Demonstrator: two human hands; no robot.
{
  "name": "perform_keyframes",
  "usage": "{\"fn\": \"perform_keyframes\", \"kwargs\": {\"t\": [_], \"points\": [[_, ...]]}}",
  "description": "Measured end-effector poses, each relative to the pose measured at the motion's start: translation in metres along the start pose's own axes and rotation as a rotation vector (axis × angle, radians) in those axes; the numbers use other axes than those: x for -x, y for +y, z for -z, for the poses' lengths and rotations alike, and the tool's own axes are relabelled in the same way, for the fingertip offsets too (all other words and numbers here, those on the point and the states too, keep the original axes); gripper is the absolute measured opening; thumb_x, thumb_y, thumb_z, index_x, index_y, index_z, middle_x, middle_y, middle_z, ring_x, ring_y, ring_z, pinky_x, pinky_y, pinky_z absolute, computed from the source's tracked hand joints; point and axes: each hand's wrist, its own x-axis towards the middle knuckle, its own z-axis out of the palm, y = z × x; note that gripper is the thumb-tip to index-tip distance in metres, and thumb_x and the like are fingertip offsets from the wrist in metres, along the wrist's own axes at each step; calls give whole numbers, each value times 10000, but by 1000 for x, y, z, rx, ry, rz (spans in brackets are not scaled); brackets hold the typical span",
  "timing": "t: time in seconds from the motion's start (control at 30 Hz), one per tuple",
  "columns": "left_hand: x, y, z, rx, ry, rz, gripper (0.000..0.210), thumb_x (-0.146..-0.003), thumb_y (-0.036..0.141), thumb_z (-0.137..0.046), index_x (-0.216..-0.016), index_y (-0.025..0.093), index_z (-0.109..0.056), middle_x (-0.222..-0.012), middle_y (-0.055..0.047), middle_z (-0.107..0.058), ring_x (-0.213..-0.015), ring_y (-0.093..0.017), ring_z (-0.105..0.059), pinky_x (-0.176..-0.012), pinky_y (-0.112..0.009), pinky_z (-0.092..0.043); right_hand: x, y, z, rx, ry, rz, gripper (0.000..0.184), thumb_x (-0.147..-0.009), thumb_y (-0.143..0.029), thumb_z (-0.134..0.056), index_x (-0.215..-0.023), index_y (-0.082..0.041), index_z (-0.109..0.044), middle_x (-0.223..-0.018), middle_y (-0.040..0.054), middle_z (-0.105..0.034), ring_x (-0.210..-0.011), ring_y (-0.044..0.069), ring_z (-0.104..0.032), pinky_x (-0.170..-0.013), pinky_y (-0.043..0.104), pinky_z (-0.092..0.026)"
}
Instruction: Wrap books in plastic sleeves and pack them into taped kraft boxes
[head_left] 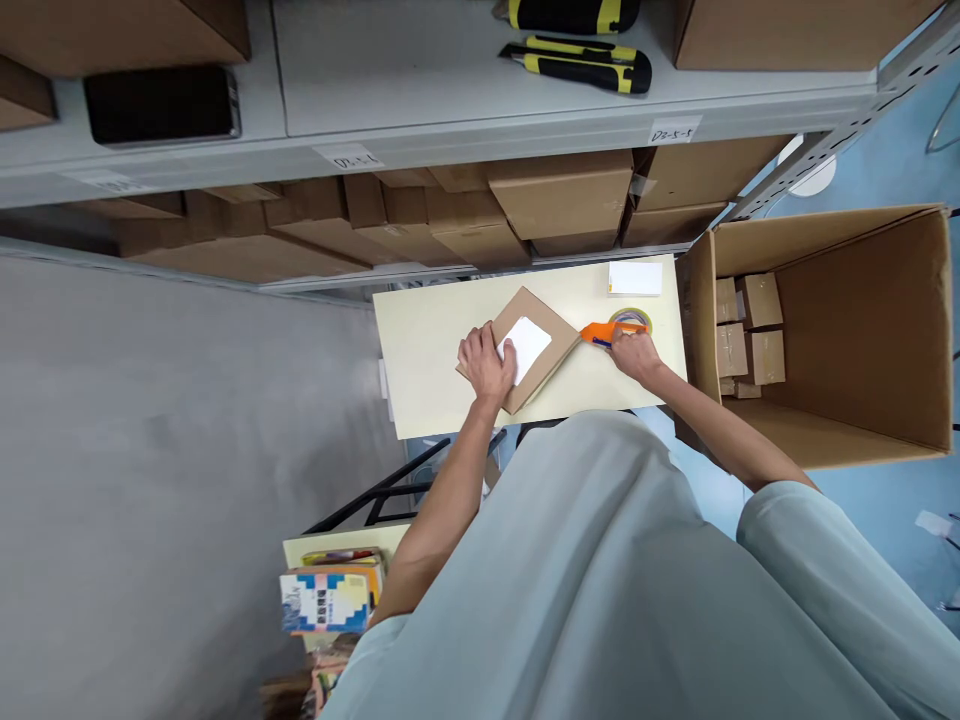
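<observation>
A flat cardboard box (556,330) with a white label (527,343) lies turned at an angle on the cream table. My left hand (487,362) holds its left side, the thumb on the label and the fingers bent at the edge. In my closed right hand (634,352) is an orange tape dispenser (598,332), its tip at the box's right corner. A roll of tape (631,317) shows just behind that hand; whether it sits in the dispenser I cannot tell.
A white card (635,278) lies at the table's (420,330) back. To the right stands a large open carton (862,340) with several small boxes inside. Shelving (450,110) ahead carries cardboard boxes, utility knives (581,68) and a black phone (161,104). Books (330,598) lie lower left.
</observation>
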Motion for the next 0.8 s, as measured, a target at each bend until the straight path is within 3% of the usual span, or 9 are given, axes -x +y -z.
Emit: {"fn": "perform_keyframes", "kwargs": {"t": [0.1,0.23,0.43,0.57,0.67,0.8], "points": [[-2,3,4,23,-62,-78,536,-1019,339,-475,-1526,209,-589,-1507,-164,-630,-1564,-331,-427,-1382,-536,-128,27,-12,-26,-20,-20,-57,521,-1125,-292,-335,-1437,70,-544,-1071,321,-747,-941,374,-758,-878,471,-515],[-1,20,-2,83,-113,-174,456,-1016,233,-435,-1406,237,-672,-1459,-144,-649,-1613,-314,-369,-1388,-583,-66,54,-41,-60,-32,-48,60,482,-1100,-278,-390,-1379,51,-605,-1152,334,-735,-944,364,-748,-880,484,-517],[18,46,-21,106,-141,-258,409,-1001,147,-422,-1274,216,-719,-1499,-149,-621,-1667,-301,-276,-1385,-609,-105,49,-76,-82,-9,-26,256,427,-983,-64,-447,-1356,57,-617,-1055,296,-772,-904,329,-755,-891,454,-517],[23,44,-24,95,-170,-317,402,-1013,165,-430,-1276,223,-728,-1502,-145,-623,-1662,-293,-290,-1390,-602,-97,50,-73,-89,17,-9,301,410,-989,-22,-402,-1342,45,-601,-1056,267,-785,-929,310,-775,-925,424,-522],[22,41,-24,88,-177,-307,397,-1016,162,-430,-1268,228,-730,-1493,-137,-628,-1654,-290,-304,-1391,-600,-94,64,-62,-94,-13,-20,285,402,-1054,-110,-420,-1413,10,-556,-1099,248,-796,-1012,306,-785,-947,400,-535],[21,40,-26,110,-159,-326,377,-1011,145,-439,-1233,218,-735,-1463,-145,-637,-1645,-292,-320,-1392,-587,-102,93,-15,-101,-16,-68,154,452,-1106,-315,-501,-1420,9,-528,-1098,282,-791,-1026,350,-786,-934,413,-539]]}}
